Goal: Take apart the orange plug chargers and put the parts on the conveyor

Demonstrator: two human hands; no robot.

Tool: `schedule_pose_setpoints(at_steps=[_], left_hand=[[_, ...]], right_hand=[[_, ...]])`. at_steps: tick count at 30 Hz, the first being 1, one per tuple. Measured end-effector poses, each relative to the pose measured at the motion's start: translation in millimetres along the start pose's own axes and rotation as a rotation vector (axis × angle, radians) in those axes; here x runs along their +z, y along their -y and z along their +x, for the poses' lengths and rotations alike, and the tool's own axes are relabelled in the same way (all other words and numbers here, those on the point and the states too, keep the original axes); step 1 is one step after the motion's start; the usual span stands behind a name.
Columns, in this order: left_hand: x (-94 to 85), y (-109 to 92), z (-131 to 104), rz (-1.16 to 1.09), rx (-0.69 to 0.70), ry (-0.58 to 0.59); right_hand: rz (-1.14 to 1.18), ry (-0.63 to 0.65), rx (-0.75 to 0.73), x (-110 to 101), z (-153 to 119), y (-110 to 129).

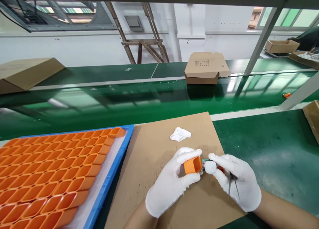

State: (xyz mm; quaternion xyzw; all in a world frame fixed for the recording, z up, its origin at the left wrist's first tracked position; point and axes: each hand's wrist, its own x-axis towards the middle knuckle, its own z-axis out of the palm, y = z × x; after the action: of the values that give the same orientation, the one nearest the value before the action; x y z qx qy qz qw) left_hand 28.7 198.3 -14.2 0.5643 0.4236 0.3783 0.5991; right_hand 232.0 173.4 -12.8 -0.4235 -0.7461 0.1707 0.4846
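White gloves cover both hands above a brown cardboard sheet (149, 156). My left hand (175, 177) grips an orange housing (193, 165) between thumb and fingers, its open end facing right. Close beside that end, my right hand (230, 176) pinches a small assembly with a round white part (210, 167) and a bit of green circuit board (204, 163). Metal tweezers (233, 184) also lie in my right hand, tips pointing down. Part of another orange piece (220, 169) shows between the right fingers, mostly hidden. A crumpled white paper (180, 134) rests on the cardboard beyond the hands.
On the left, a blue tray (128, 136) holds rows of orange housings (59, 176). Behind the bench runs a green belt (124, 103). A cardboard box (206, 66) stands on the shelf beyond it. A slanted metal post (299, 91) rises at the right.
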Motion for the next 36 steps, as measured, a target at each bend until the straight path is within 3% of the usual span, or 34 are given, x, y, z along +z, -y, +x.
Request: schedule_pose_setpoints(at_steps=[23, 36], left_hand=[[1.3, 9.7, -4.2, 0.119, 0.09, -0.05], [2.2, 15.8, -3.3, 0.21, 0.28, -0.003]], right_hand=[[-0.111, 0.048, -0.001, 12.4, -16.1, -5.1], [-0.172, 0.01, -0.025, 15.9, -17.9, -3.8]])
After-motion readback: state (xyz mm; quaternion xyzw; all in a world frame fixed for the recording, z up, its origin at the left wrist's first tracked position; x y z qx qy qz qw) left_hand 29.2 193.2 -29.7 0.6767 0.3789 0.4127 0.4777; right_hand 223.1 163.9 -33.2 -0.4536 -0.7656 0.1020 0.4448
